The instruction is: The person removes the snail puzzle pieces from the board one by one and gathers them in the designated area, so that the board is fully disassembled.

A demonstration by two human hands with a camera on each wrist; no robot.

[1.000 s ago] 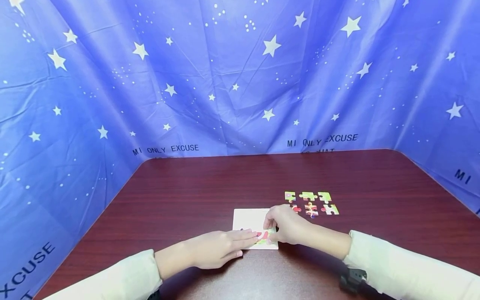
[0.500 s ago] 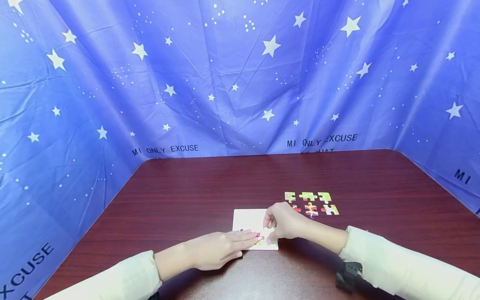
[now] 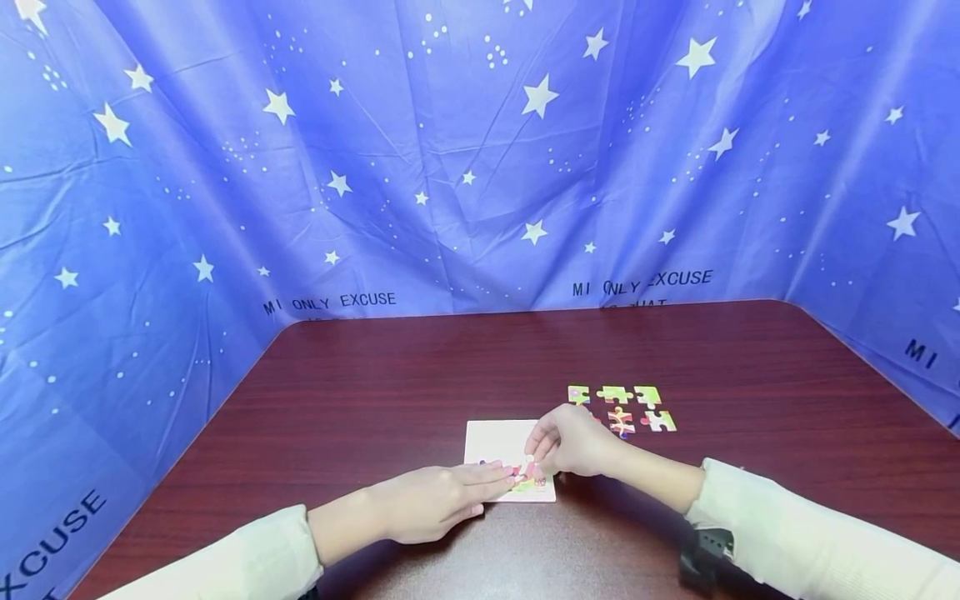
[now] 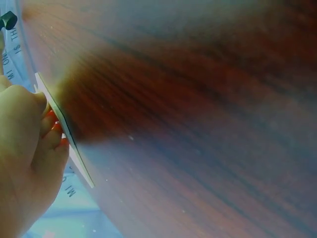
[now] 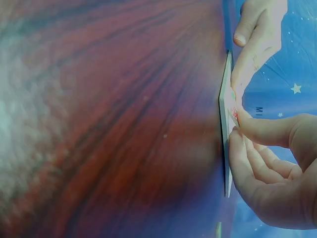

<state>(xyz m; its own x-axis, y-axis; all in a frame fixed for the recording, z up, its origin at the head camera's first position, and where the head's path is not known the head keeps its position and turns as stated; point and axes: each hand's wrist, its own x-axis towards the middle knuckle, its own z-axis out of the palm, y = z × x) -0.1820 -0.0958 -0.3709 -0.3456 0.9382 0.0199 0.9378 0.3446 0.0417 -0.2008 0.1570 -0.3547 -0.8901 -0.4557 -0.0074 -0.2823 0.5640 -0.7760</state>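
Observation:
A small white puzzle board [image 3: 491, 435] lies flat near the middle of the table's front part. My left hand [image 3: 427, 502] rests on its lower left with straight fingers, over colourful puzzle pieces that it partly hides. My right hand [image 3: 577, 442] reaches in from the right, and its thumb and index finger pinch a red and white puzzle piece [image 3: 527, 468] at the board's right side. In the right wrist view, the thumb and index fingertips meet close over the board [image 5: 224, 99]. The left wrist view shows the left hand [image 4: 29, 153] along the board's edge.
Several loose puzzle pieces lie in two rows beyond the right hand, among them a green one [image 3: 617, 394] and a red one [image 3: 621, 419]. The dark red wooden table [image 3: 375, 375] is backed by a blue star-patterned cloth [image 3: 450, 125].
The right hand's fingertips have shifted slightly up the board, and the coloured picture at its lower right corner shows more. The left hand stays in place.

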